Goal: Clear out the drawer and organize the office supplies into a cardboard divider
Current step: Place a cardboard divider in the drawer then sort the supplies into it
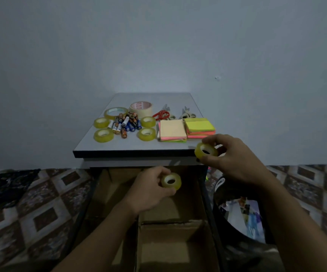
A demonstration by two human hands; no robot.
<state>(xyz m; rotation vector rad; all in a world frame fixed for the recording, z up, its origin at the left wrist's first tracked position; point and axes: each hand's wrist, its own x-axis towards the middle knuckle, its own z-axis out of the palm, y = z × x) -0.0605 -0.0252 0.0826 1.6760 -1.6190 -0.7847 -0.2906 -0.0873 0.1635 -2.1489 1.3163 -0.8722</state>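
Arms outstretched — left hand (148, 191) grips lower tape roll (176, 185), right hand (237, 160) upper tape roll (199, 152).

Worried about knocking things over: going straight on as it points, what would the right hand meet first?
Likely the yellow-topped sticky note stack, just past the tape roll the right hand holds, though depth is unclear.

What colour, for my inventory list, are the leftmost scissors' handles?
The scissors handles are red; head view.
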